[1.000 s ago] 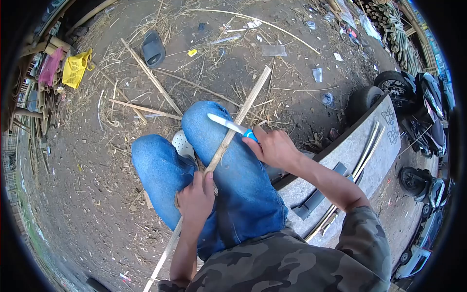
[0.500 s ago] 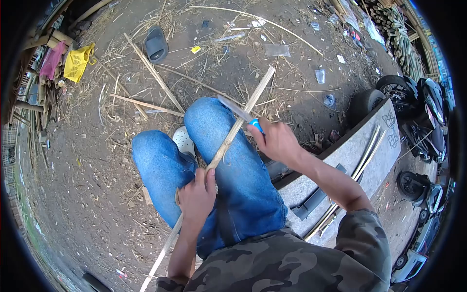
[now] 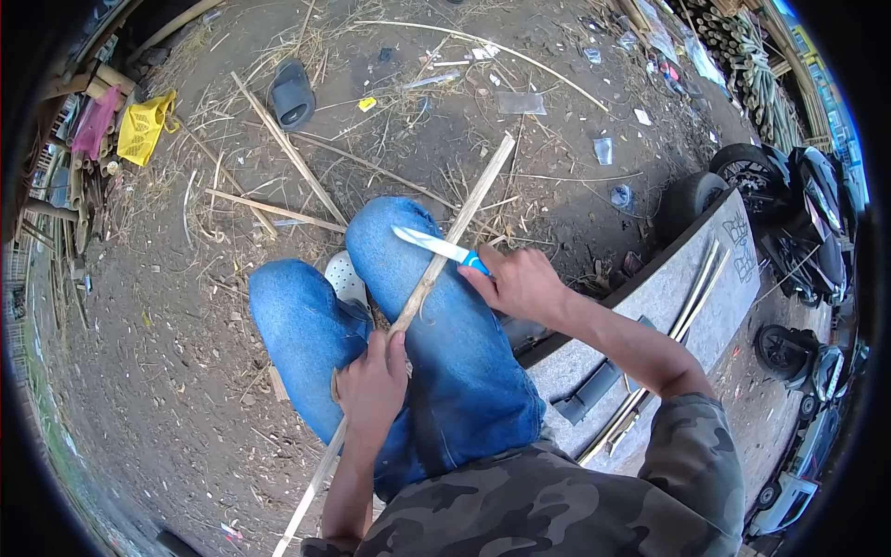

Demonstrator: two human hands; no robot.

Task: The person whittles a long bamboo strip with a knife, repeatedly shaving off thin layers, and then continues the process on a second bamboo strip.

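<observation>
My left hand (image 3: 373, 376) is closed around a long pale bamboo strip (image 3: 471, 206), which slants across my lap from lower left to upper right. My right hand (image 3: 524, 286) grips the blue handle of a knife (image 3: 429, 243). The blade points left and crosses the strip, its tip over my right knee. Whether the edge touches the strip I cannot tell. A thin curled shaving (image 3: 425, 302) hangs from the strip just beyond my left hand. Blue jeans (image 3: 306, 311) cover my bent legs beneath both hands.
On my right stands a grey board (image 3: 715, 288) with thin strips (image 3: 698, 290) and a dark sheath-like piece (image 3: 589, 395) on it. A black sandal (image 3: 293, 95), bamboo pieces (image 3: 290, 144) and litter lie on the dirt. Motorbikes (image 3: 800, 218) stand at far right.
My right hand has drawn the knife down along the strip toward my left hand, and the blade now lies flatter across it. My left hand keeps its hold. The view has shifted slightly.
</observation>
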